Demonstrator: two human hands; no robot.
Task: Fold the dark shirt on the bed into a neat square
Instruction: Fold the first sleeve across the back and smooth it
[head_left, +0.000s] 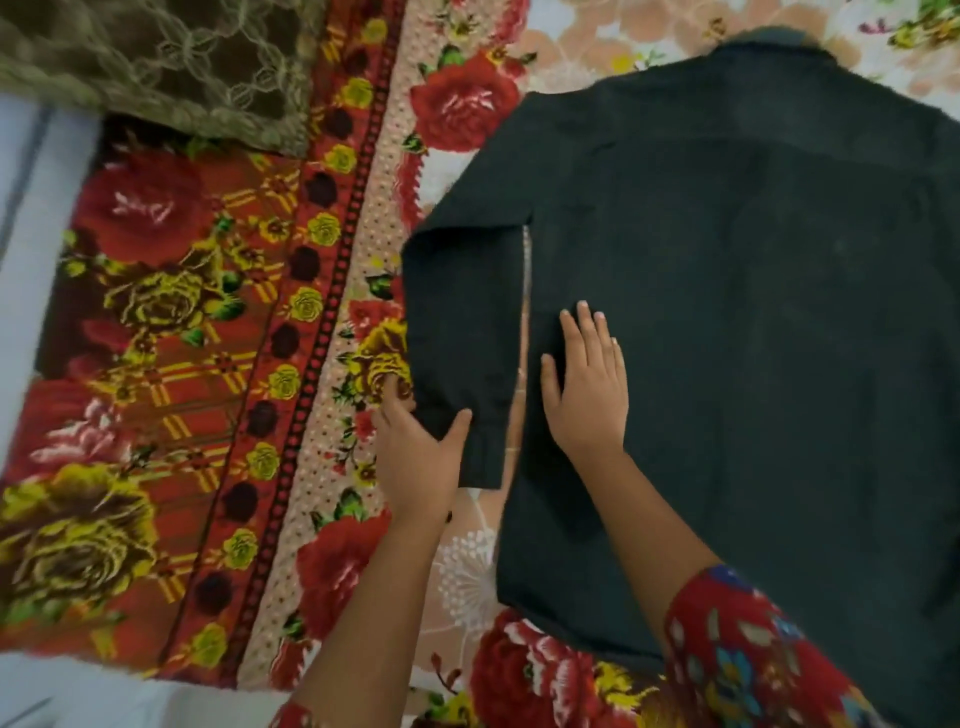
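Observation:
The dark shirt lies spread flat on the bed, back side up, with its collar at the far end. Its left sleeve hangs down along the shirt's left edge, separated from the body by a thin gap. My left hand grips the cuff end of that sleeve, thumb on top and fingers beneath the cloth. My right hand lies flat with straight fingers on the shirt's body, just right of the gap.
A red and yellow floral bedspread covers the bed to the left of the shirt. An olive patterned cloth sits at the far left corner. The bed's pale edge runs along the left side.

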